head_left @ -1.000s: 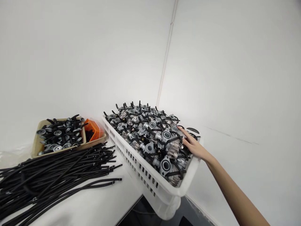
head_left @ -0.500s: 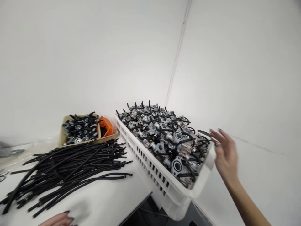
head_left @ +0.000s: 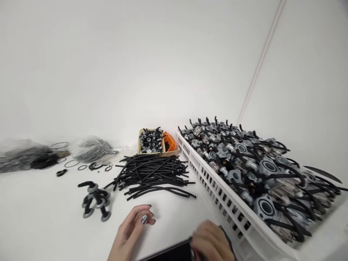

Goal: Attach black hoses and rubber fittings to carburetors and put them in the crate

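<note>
My left hand [head_left: 133, 230] is over the white table, fingers loosely bent and thumb apart, with nothing visible in them. Nearest to it lies a pile of short black rubber hoses [head_left: 154, 172]. My right hand [head_left: 212, 241] is smeared by motion at the table's front edge, beside the basket; its fingers are bent, and whether they hold something is unclear. To the right stands a white slotted plastic basket [head_left: 231, 194], heaped with grey metal carburetors [head_left: 265, 206] that have clear bowls and black hoses. Neither hand touches these parts.
Left of the hoses stands a cluster of black parts with grey discs [head_left: 96, 199]. Behind are a cream tray [head_left: 139, 145] of similar parts and an orange bin [head_left: 170, 141]. Plastic bags [head_left: 92, 148] and black rings [head_left: 82, 167] lie at back left. A dark gap borders the table's front edge.
My right hand has come away from the basket's far right end to the table's front edge. My left hand has come further into view. The view has swung left.
</note>
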The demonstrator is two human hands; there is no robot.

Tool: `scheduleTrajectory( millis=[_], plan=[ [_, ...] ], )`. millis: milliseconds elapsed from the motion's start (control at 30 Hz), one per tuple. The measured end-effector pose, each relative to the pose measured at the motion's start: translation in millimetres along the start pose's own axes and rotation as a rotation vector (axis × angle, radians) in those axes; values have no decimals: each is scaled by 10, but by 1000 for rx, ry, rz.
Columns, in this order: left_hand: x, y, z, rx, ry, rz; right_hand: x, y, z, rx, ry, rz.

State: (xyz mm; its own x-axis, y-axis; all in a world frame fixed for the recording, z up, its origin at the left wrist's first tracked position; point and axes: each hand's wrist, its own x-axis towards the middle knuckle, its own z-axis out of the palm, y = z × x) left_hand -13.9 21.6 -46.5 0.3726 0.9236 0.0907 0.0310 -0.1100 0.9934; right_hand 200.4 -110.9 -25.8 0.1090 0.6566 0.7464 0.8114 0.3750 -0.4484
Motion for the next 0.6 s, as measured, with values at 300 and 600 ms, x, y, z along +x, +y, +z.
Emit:
scheduleTrajectory(
  millis=[300,600],
  plan=[
    [181,489,132,205,19,108,314,452,757,177,-182,356],
    [2239,1182,378,970,401,378,306,454,718,254,-112,442]
  ],
)
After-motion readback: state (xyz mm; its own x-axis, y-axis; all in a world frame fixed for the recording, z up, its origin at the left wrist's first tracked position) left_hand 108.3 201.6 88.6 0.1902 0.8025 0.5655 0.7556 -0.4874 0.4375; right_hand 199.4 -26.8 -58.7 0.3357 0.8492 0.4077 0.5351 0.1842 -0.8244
